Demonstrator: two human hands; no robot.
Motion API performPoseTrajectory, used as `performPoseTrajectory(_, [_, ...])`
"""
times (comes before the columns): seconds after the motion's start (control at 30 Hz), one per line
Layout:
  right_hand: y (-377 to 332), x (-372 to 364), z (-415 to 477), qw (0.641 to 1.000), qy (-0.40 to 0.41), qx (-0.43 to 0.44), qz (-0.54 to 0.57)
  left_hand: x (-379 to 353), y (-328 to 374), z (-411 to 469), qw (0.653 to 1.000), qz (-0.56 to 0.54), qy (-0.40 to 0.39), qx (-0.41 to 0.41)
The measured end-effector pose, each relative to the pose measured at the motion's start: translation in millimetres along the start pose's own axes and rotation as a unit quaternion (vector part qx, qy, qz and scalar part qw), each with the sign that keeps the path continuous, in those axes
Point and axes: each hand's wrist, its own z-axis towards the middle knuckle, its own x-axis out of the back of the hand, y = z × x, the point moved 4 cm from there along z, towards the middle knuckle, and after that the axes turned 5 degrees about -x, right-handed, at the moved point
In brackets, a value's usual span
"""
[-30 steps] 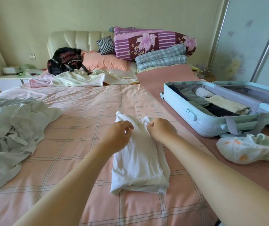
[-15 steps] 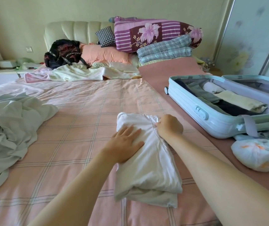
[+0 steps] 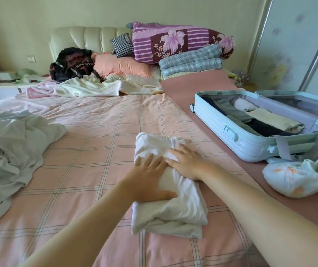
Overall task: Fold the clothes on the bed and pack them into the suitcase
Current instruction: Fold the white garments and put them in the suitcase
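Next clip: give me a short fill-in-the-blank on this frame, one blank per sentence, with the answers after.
1. The left hand and the right hand both lie flat on a folded ____ garment.
2. On the person's right, the light blue suitcase lies ____, with clothes inside.
3. A crumpled pale cloth lies on the bed to the garment's ____.

Missing words: white; open; left

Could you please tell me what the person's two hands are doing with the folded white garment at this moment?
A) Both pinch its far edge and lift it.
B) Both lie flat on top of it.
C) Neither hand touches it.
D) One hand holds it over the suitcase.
B: the left hand and the right hand both rest with straight fingers on the white garment, which lies on the bed beside the open suitcase.
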Motion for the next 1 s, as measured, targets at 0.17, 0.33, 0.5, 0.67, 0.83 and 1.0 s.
performPoseTrajectory(0.17, [-14.7,-7.0,-32.4,0.992,0.056,0.092,-0.069,-6.1,7.4,-25.6,0.999,0.029,0.01,-0.035])
performPoseTrajectory(0.33, [-24.1,-35.5,-65.8,0.971,0.111,0.165,-0.132,-13.6,8.4,-52.7,0.995,0.033,0.02,-0.087])
performPoseTrajectory(0.5, [-19.7,-41.3,-87.5,0.953,0.149,0.232,-0.122,-8.0,6.7,-76.9,0.994,0.036,-0.012,-0.102])
performPoseTrajectory(0.67, [-27.8,-27.9,-116.9,0.912,0.202,0.338,-0.112,2.2,9.8,-96.4,0.989,0.044,0.018,-0.138])
performPoseTrajectory(0.83, [-19.2,-37.4,-131.2,0.932,0.076,0.271,-0.228,5.8,13.9,-94.7,0.984,0.032,0.098,-0.147])
performPoseTrajectory(1.0, [-24.4,-2.5,-123.7,0.971,0.118,0.192,-0.075,32.5,1.7,-79.6,0.976,-0.164,0.144,0.011])
